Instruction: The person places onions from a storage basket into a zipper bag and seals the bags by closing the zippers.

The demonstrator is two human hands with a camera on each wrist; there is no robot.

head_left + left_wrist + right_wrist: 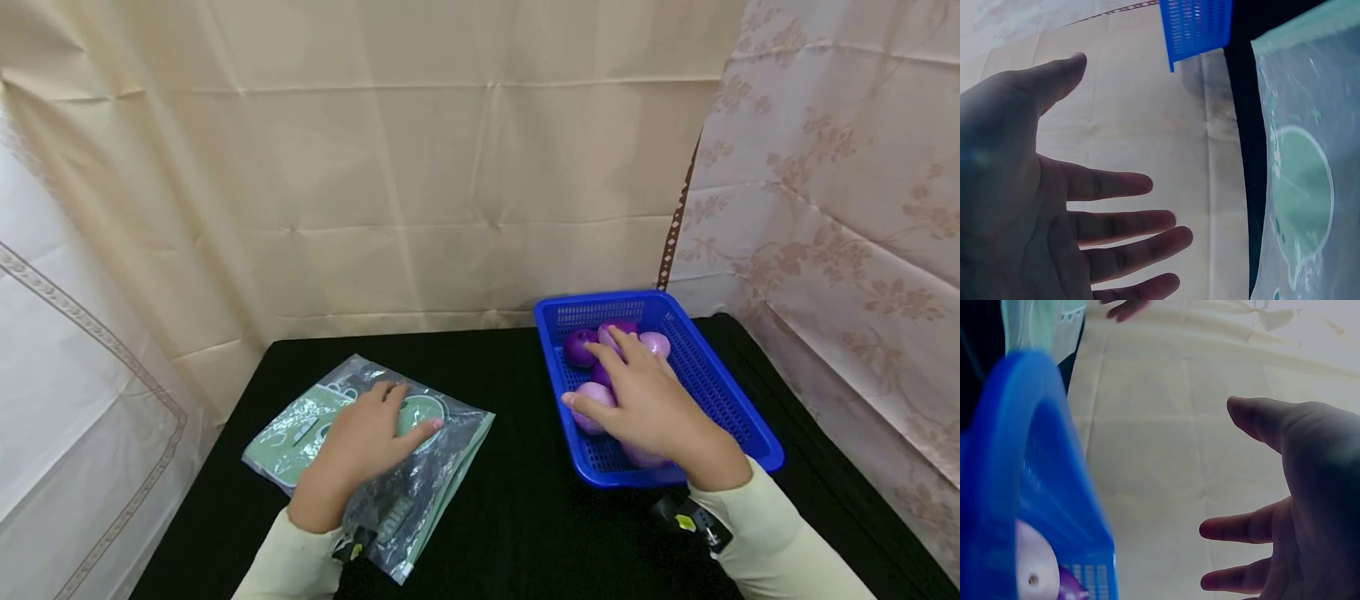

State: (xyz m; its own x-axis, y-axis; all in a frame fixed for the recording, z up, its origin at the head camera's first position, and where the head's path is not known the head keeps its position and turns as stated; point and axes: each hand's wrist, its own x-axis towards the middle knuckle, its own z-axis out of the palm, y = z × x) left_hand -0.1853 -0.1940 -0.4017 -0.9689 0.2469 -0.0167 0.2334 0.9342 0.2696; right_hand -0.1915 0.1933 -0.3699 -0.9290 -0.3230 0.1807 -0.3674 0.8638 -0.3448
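Note:
A clear zip bag (457,425) with pale green printing lies flat on the black table at the left. Above it is my left hand (367,442), fingers spread and nothing held; the left wrist view shows the hand (1035,206) apart from the bag (1300,194). At the right stands a blue plastic basket (705,392) with several round purple things, some dark (579,347) and some pale (592,408). My right hand (648,404) is over the basket, its fingers extended and holding nothing. It hides part of the contents. One pale round thing (1036,565) shows a small brown spot.
The black cloth-covered table (517,500) carries both the bag and the basket. A cream curtain (420,183) hangs behind it, a flowered cloth (847,225) on the right, and a white cloth (67,400) on the left.

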